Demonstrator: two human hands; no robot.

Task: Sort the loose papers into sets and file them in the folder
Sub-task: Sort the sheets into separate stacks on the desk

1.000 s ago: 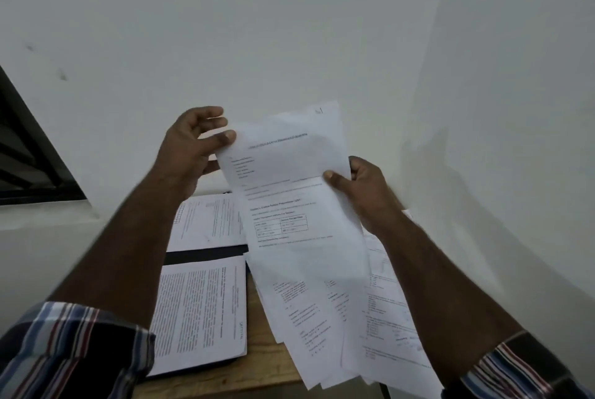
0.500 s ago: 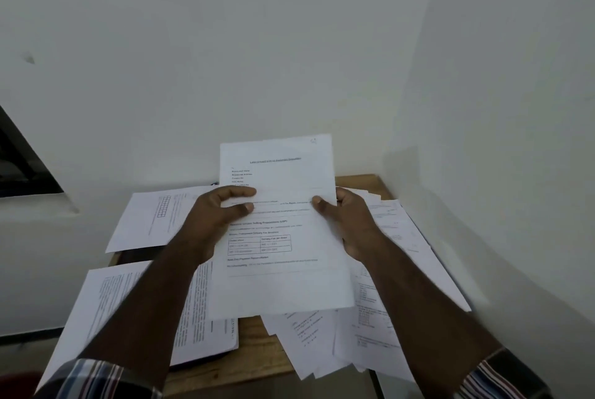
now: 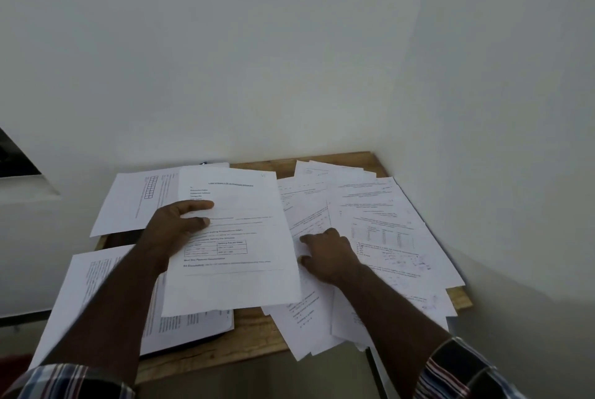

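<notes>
The left hand is holding a printed sheet by its left edge — thumb on top — over the open folder; the right hand is resting curled fingers on the loose papers on the wooden table.

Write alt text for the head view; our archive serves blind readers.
A person's left hand holds a printed sheet over a small wooden table, while the right hand reaches into loose papers spread at the right.
</notes>
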